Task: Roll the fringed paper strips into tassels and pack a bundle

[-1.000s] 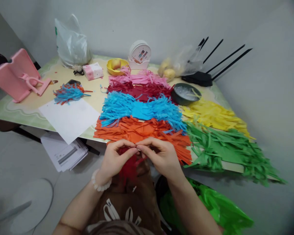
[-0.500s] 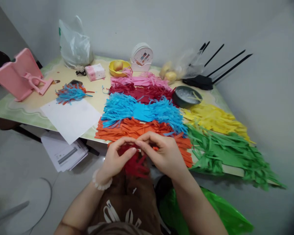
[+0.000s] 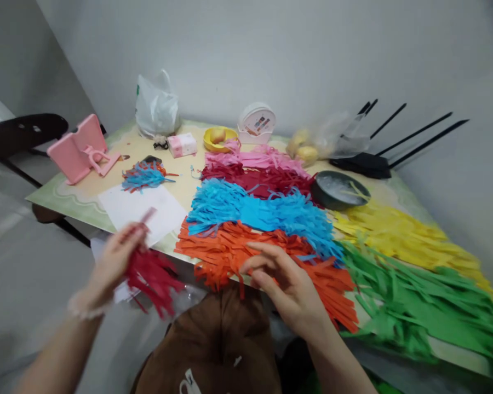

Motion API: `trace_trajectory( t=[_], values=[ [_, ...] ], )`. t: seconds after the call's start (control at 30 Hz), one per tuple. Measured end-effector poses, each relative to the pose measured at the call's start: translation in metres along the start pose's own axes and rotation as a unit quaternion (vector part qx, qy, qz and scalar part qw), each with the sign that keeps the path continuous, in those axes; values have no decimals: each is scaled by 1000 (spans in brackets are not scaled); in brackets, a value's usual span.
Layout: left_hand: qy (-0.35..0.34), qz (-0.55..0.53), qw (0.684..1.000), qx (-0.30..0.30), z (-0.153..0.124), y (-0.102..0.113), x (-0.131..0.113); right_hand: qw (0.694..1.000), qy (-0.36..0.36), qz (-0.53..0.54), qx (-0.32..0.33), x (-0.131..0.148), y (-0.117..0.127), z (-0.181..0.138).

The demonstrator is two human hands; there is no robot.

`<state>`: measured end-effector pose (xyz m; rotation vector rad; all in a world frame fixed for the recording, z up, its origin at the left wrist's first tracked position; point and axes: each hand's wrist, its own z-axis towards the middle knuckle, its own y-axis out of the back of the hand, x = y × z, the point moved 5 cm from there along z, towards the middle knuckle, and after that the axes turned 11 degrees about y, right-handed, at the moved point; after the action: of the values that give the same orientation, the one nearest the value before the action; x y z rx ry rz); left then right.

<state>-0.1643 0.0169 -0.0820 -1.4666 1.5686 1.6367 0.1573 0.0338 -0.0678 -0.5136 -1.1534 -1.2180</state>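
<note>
My left hand [image 3: 121, 254] grips a dark red fringed paper tassel [image 3: 154, 276] by its twisted top end, and the strips hang down and to the right. It hovers over the table's front edge, close to a white sheet [image 3: 145, 213]; hand and tassel are somewhat blurred. My right hand [image 3: 285, 282] is open, fingers curved and apart, above the orange fringed paper [image 3: 246, 241]. Behind the orange lie blue fringed paper [image 3: 257, 210], dark red fringed paper [image 3: 258, 178] and pink fringed paper [image 3: 258, 158]. A blue and orange tassel [image 3: 145, 175] rests beyond the white sheet.
Green [image 3: 427, 295] and yellow fringed paper [image 3: 411, 235] lie at the right. Farther back are a dark bowl [image 3: 339, 191], a black router [image 3: 361, 165], a yellow dish [image 3: 208, 143], a white plastic bag [image 3: 158, 109] and a pink stand [image 3: 78, 150].
My hands were together over my lap with the red tassel between them. Now they are apart: the left has carried the tassel leftward, and the right has let go. The camera view has shifted.
</note>
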Motion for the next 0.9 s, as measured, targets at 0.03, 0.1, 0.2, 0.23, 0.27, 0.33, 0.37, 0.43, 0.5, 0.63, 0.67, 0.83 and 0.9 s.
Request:
trace_trajectory(
  t=[0.03,0.1,0.2,0.23,0.27,0.33,0.37,0.43,0.5,0.63,0.67,0.83,0.9],
  values=[
    [-48,107,983,-139,21,41,-9,1000,-10,2,1,-7,2,-1],
    [-162,348,874,-298,63,89,-38,999,-28,-15,-3,-20,6,1],
    [-203,418,841,-278,138,94,-61,997,-29,-70,0,-28,7,16],
    [-215,436,841,-238,160,79,-64,996,-25,-88,7,-28,6,23],
    [-225,453,839,-199,178,60,-63,994,-20,-104,14,-28,6,29],
    [-235,481,832,-141,204,20,-54,991,-12,-130,29,-30,11,39],
    [-233,493,829,-124,213,4,-46,989,-11,-142,35,-32,15,43],
    [-220,513,823,-107,221,-15,-32,984,-13,-172,41,-38,32,47],
    [-210,530,815,-101,220,-18,-25,977,-15,-209,43,-48,56,54],
    [-232,548,795,-118,201,-12,-62,951,-2,-309,34,-72,115,102],
    [-240,546,791,-132,197,-16,-81,936,1,-350,33,-79,128,122],
    [-307,510,798,-93,207,-113,-181,814,-30,-569,112,-131,169,236],
    [-344,490,801,8,221,-183,-207,797,-44,-579,163,-159,171,268]
  ],
)
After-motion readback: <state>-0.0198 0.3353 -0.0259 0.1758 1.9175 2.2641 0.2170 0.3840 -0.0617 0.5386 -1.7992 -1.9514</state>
